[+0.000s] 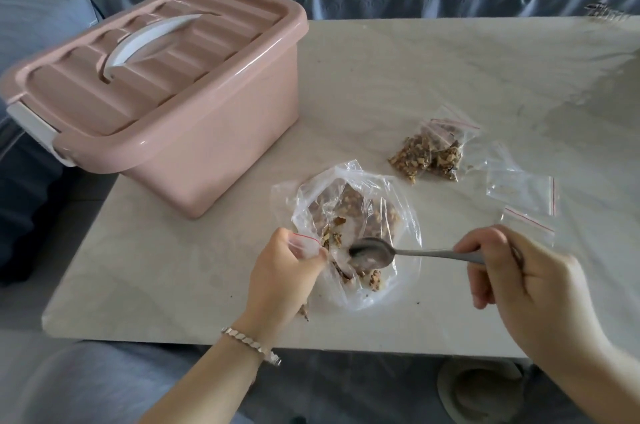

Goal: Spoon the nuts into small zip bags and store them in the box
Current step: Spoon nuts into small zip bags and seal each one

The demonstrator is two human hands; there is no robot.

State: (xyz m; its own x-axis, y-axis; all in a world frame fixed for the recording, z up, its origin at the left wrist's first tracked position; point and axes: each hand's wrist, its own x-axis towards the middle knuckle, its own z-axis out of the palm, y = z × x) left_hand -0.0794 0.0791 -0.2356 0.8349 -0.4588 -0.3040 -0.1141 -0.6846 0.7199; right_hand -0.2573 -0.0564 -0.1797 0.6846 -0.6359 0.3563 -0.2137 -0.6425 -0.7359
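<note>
Head view: left hand [287,271] fingers pinch a small zip bag [303,244] at the big nut bag [360,216]. Right hand [512,271] fingers clamped on the spoon [372,250], bowl looks empty. Two filled bags [429,153] on the bench [415,77], empties [523,193] beside. Box [156,91] lidded, storing probably still to do.

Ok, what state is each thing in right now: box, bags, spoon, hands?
Box: lid on, closed.
Large bag: open, nuts inside.
Small zip bag: pinched by left hand, holds some nuts.
Spoon: gripped by right hand, bowl looks empty, over the large bag.
Two filled zip bags: lying on the table, outside the box.
Empty zip bags: flat on the table, unfilled.
</note>
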